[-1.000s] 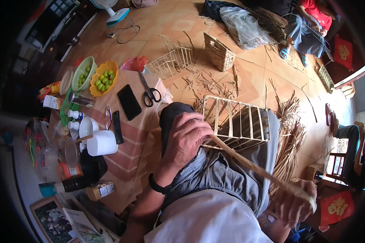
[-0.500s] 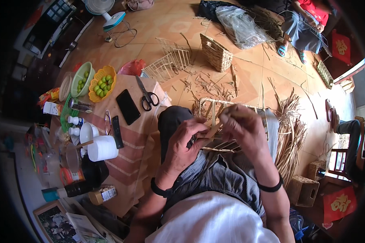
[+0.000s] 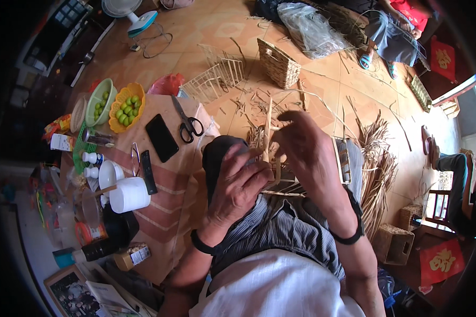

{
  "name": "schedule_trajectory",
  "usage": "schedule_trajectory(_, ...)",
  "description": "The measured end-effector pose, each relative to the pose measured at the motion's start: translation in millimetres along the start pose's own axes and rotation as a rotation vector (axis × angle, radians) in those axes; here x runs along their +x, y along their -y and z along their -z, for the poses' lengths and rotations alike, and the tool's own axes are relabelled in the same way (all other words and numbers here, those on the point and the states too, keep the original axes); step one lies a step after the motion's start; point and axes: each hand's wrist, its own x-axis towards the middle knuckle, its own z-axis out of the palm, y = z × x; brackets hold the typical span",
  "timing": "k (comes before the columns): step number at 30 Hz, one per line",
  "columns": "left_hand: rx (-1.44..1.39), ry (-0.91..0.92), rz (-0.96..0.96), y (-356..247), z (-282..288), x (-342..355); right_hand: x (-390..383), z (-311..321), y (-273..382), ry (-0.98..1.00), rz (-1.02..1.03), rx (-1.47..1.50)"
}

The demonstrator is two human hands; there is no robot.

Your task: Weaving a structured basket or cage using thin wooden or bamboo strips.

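Note:
On my lap lies a basket frame (image 3: 345, 168) of thin pale rods, partly covered by my hands. My left hand (image 3: 240, 177) is closed at the frame's left side, pinching the lower end of a flat tan weaving strip (image 3: 267, 127) that stands upright. Close to the strip's right side is my right hand (image 3: 304, 145), raised over the frame, with its fingers bent and blurred; whether they grip anything is unclear. A thin pale strand (image 3: 322, 100) arcs beyond my right hand toward the right.
A cloth-covered table at left holds scissors (image 3: 186, 124), a phone (image 3: 162, 138), a yellow fruit bowl (image 3: 126, 108) and a white tub (image 3: 129, 194). A bundle of dried stalks (image 3: 378, 174) lies at right. A woven basket (image 3: 278, 63) stands ahead; another person (image 3: 394, 37) sits beyond.
My right hand has shifted left and tilted, its fingers now more spread. The strip has swung from slanting to upright, and a curved strand now shows above the frame. My left hand has lowered slightly.

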Motion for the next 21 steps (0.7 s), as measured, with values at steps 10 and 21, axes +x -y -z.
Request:
schedule_trajectory(10,-0.126,0.256,-0.059,-1,19,21,-104,-20,-23,0.107,-0.18,-0.11)
schedule_trajectory(21,-0.224,0.429,0.072,-8,29,36,-110,-44,-46,0.037,-0.056,0.026)
